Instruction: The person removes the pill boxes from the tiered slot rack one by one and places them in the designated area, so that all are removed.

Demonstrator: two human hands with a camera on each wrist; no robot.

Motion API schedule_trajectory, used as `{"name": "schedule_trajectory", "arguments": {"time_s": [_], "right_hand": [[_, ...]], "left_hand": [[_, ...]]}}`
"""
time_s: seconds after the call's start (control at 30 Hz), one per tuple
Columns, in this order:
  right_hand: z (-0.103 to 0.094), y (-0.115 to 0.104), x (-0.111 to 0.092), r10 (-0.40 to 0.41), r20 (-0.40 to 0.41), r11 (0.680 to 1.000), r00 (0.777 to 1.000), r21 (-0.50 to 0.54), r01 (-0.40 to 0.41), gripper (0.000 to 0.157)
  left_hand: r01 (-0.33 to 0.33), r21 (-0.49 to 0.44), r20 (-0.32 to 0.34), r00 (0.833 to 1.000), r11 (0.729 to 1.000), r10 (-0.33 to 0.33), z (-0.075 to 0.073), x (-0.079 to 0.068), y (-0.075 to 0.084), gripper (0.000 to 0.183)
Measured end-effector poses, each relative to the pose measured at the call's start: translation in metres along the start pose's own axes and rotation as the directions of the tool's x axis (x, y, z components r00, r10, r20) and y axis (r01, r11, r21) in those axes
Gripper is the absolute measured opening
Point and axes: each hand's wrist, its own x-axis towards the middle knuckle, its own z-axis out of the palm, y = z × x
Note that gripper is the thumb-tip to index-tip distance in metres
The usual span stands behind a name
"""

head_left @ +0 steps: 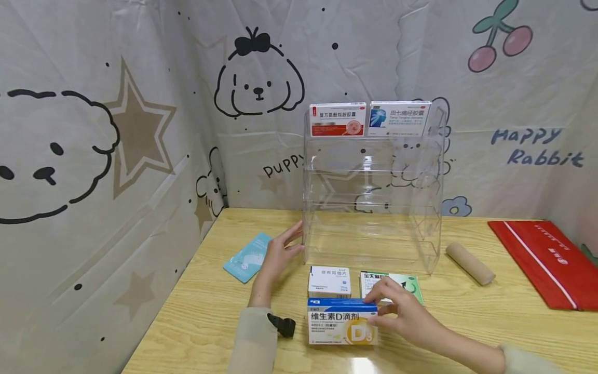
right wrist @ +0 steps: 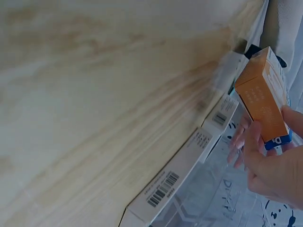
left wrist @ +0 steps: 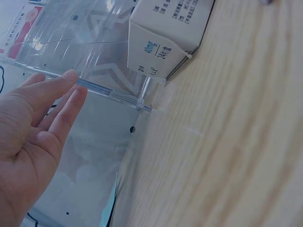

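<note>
At the front of the table, my right hand (head_left: 402,314) pinches the right end of a vitamin D drops box (head_left: 338,327), white in front with a blue top. Its orange end (right wrist: 260,101) shows in the right wrist view, with thumb and fingers on either side. My left hand (head_left: 279,254) reaches to the left side of a clear tiered display rack (head_left: 371,234). In the left wrist view, the fairly straight fingers (left wrist: 61,118) touch the rack's edge. Behind the held box lie a white medicine box (head_left: 329,280) and a green-and-white medicine box (head_left: 408,285), partly covered by the right hand.
On the rack's top tier stand a red-and-white medicine box (head_left: 338,119) and a blue-and-white medicine box (head_left: 399,119). A light-blue packet (head_left: 247,258) lies left of the rack. To its right are a cardboard tube (head_left: 469,263) and a red pouch (head_left: 551,265). Patterned cloth (head_left: 261,156) hangs behind.
</note>
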Motion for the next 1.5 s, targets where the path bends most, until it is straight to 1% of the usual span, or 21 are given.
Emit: {"name": "schedule_trajectory", "arguments": {"time_s": [0.17, 0.3, 0.4, 0.57, 0.67, 0.8, 1.03, 1.2, 1.23, 1.37, 1.5], "right_hand": [[0.004, 0.001, -0.003, 0.048, 0.056, 0.999, 0.997, 0.018, -0.049, 0.023], [0.007, 0.004, -0.004, 0.071, 0.065, 0.997, 0.995, 0.017, -0.072, 0.024], [0.009, 0.005, -0.004, 0.113, 0.074, 0.993, 0.991, 0.026, -0.115, 0.025], [0.009, 0.005, -0.001, 0.215, 0.105, 0.975, 0.971, 0.035, -0.219, 0.027], [0.009, 0.005, 0.001, 0.253, 0.116, 0.966, 0.96, 0.02, -0.257, 0.028], [0.011, 0.006, 0.003, 0.273, 0.112, 0.962, 0.955, -0.036, -0.271, 0.028], [0.013, 0.009, 0.005, 0.27, 0.105, 0.958, 0.957, -0.126, -0.256, 0.029], [0.013, 0.01, 0.005, 0.265, 0.113, 0.958, 0.957, -0.142, -0.249, 0.028], [0.014, 0.011, 0.005, 0.27, 0.116, 0.957, 0.956, -0.141, -0.253, 0.027], [0.014, 0.011, 0.006, 0.286, 0.118, 0.953, 0.951, -0.139, -0.269, 0.027], [0.015, 0.011, 0.006, 0.295, 0.111, 0.951, 0.949, -0.134, -0.28, 0.027]], "left_hand": [[-0.011, 0.003, 0.004, 1.0, 1.0, 0.011, 0.0, 0.001, 0.0, 0.065], [-0.011, 0.008, 0.007, 1.0, 1.0, 0.011, 0.0, 0.0, 0.0, 0.065], [-0.003, 0.011, 0.007, 1.0, 1.0, 0.003, -0.001, 0.0, 0.001, 0.065], [-0.011, 0.008, 0.014, 1.0, 1.0, 0.011, -0.001, -0.001, 0.002, 0.065], [-0.011, 0.006, 0.018, 1.0, 1.0, 0.011, -0.001, -0.001, 0.002, 0.065], [0.002, 0.006, 0.021, 1.0, 1.0, -0.002, -0.001, 0.0, 0.002, 0.065], [0.002, 0.011, 0.021, 1.0, 1.0, -0.003, -0.001, 0.0, 0.004, 0.064], [0.0, 0.011, 0.023, 1.0, 1.0, 0.0, -0.001, -0.001, 0.005, 0.065], [0.007, 0.011, 0.023, 1.0, 1.0, -0.007, -0.001, -0.001, 0.005, 0.065], [-0.001, 0.011, 0.03, 1.0, 1.0, 0.0, -0.001, -0.002, 0.005, 0.065], [0.011, 0.003, 0.024, 1.0, 1.0, -0.011, -0.002, -0.002, 0.004, 0.065]]}}
